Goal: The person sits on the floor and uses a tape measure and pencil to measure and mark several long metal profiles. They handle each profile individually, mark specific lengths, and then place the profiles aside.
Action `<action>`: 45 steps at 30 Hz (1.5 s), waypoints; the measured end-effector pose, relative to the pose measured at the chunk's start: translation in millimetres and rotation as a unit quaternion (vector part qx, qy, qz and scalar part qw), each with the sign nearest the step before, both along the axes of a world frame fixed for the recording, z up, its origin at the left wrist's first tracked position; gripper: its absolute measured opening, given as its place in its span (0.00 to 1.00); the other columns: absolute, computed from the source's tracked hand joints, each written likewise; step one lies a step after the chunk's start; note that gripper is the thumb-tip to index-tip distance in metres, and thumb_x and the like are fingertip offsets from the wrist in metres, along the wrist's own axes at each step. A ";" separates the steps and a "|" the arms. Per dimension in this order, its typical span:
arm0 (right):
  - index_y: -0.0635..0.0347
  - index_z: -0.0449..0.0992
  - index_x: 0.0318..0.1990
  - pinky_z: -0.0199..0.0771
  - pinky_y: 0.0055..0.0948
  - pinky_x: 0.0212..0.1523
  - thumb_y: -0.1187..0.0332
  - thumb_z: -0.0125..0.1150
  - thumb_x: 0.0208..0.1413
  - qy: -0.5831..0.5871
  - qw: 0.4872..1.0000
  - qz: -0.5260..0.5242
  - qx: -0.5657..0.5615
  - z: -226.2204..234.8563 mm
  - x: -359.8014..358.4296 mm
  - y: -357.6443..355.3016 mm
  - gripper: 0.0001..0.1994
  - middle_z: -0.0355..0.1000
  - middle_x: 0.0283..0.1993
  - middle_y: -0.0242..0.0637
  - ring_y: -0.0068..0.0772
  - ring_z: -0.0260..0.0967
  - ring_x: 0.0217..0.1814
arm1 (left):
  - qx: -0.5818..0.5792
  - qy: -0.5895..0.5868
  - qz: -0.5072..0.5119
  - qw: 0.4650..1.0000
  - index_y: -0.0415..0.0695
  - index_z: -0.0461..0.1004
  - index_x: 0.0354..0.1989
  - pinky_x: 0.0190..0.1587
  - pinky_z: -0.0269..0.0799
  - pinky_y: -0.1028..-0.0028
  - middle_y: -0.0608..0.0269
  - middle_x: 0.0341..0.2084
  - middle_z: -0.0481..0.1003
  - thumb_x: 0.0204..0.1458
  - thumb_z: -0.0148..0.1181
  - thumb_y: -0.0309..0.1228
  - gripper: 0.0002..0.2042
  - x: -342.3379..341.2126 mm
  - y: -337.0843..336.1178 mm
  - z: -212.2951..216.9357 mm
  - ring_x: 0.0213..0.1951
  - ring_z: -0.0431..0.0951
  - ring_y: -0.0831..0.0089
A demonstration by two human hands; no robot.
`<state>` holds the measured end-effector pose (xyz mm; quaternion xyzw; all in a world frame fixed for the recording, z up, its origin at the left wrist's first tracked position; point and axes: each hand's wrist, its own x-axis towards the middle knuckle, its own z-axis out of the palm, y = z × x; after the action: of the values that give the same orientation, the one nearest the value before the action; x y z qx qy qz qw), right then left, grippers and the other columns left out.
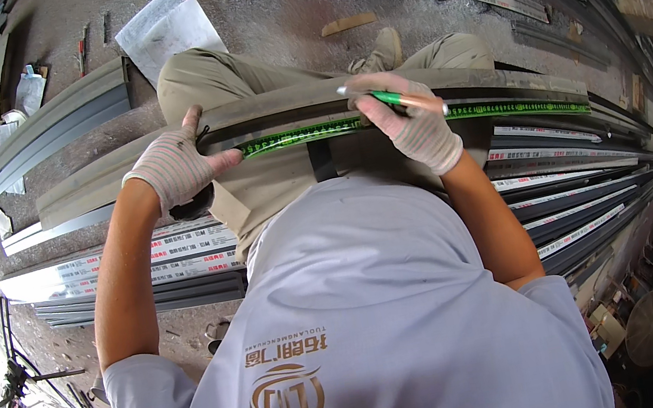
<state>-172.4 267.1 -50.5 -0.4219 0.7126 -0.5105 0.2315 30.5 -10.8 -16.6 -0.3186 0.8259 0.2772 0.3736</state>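
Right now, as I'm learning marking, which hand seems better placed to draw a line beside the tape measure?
Likely the right hand: it holds a green-and-copper pen close to the green tape measure. The left hand, thumb by the tape measure's visible left end, shows no pen.

Paper sheets [173, 34] on grey floor [269, 29]

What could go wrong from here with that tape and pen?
The green tape measure might shift if the left hand, at its left end, moves.
The right hand, holding the pen over the tape, could nudge it.
The long grey profile runs across the person's legs, so a leg movement might tilt it.
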 end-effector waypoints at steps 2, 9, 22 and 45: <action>0.59 0.80 0.55 0.80 0.29 0.47 0.74 0.65 0.64 -0.015 1.000 -0.004 0.015 6.7 -0.2 7.5 0.13 0.83 0.44 0.40 0.36 0.82 0.45 | 0.010 0.005 0.010 1.000 0.41 0.49 0.80 0.57 0.74 0.66 0.33 0.48 0.80 0.50 0.72 0.57 0.56 -0.4 0.6 4.1 0.53 0.82 0.48; 0.58 0.79 0.53 0.80 0.36 0.47 0.84 0.64 0.57 0.232 0.973 0.012 -0.001 2.3 -3.1 26.5 0.18 0.81 0.46 0.43 0.46 0.80 0.45 | 0.034 0.048 0.008 0.998 0.40 0.53 0.79 0.56 0.75 0.65 0.34 0.48 0.81 0.50 0.71 0.56 0.53 1.5 -10.5 5.4 0.52 0.83 0.50; 0.51 0.80 0.38 0.77 0.43 0.41 0.61 0.71 0.55 0.299 0.949 -0.033 0.092 4.0 -22.5 26.2 0.09 0.76 0.33 0.36 0.45 0.78 0.38 | 0.226 0.124 0.077 0.963 0.30 0.65 0.70 0.57 0.74 0.68 0.48 0.54 0.79 0.52 0.73 0.53 0.46 -4.0 -34.7 -0.9 0.53 0.78 0.66; 0.53 0.79 0.47 0.78 0.46 0.49 0.58 0.71 0.56 0.100 0.973 0.037 0.203 8.1 -65.2 13.6 0.15 0.81 0.41 0.44 0.54 0.79 0.48 | 0.159 0.091 0.066 0.981 0.29 0.75 0.62 0.43 0.76 0.70 0.57 0.40 0.82 0.58 0.69 0.53 0.37 -21.4 -40.8 1.0 0.37 0.78 0.73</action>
<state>-237.6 280.7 -42.4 -0.4407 0.8049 -0.3015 0.2588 9.1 -51.6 -15.6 -0.2823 0.7789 0.4570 0.3236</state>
